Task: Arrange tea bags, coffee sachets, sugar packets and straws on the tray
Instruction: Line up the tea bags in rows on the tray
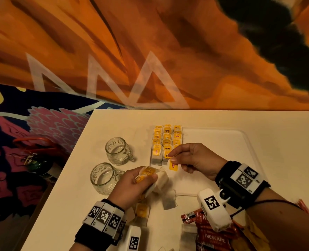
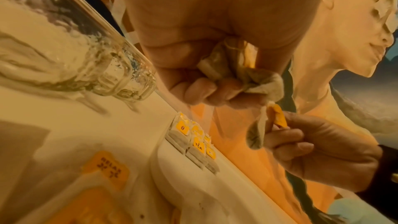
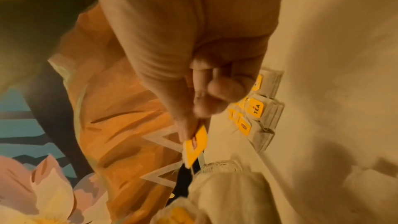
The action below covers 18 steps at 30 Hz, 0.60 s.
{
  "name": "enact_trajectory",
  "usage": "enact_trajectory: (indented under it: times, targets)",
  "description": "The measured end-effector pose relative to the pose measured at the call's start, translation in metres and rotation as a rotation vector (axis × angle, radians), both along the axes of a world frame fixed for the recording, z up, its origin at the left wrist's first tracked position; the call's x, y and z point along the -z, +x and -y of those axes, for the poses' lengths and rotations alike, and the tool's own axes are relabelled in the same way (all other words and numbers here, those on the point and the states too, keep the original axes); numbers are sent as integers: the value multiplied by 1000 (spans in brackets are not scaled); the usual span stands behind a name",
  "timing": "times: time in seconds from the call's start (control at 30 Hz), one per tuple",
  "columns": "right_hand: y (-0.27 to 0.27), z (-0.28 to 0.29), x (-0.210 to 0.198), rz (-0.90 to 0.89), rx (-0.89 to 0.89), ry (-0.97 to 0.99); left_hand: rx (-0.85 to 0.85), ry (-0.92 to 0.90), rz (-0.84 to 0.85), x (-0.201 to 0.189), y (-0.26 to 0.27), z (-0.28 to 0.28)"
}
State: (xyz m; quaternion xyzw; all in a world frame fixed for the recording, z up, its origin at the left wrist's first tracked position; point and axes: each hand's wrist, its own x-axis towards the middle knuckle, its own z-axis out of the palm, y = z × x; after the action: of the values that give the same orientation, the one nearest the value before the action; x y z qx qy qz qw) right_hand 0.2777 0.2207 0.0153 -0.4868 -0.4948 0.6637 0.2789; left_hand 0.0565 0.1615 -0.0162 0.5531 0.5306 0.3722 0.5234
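Head view, right hand (image 1: 195, 158) pinching tea bag (image 1: 173, 166), left hand (image 1: 132, 185) clutching bundle (image 1: 155, 178)

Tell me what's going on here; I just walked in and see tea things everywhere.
A person is laying out tea bags in rows at the left end of a white tray. The arranged tea bags already form three columns. The left hand grips a bunch of tea bags, while the right hand pinches a single tea bag by the rows. Coffee sachets wait off the tray, near two glass mugs.
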Motion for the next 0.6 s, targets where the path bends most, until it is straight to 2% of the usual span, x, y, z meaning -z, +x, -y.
enact_trajectory:
  times: [0.27, 0.37, 0.47, 0.6]
  targets:
    - [-12, 9, -2, -89, -20, 14, -125, -4, 45, 0, 9, -6]
    - [-15, 12, 0, -67, -29, 56, -99, -47, 96, -2, 12, -7]
    - [-16, 12, -1, -27, -60, 73, -24, -43, 87, -1, 10, -8]
    - [-16, 11, -1, 15, -88, 65, -14, -44, 84, -1, 11, -9]
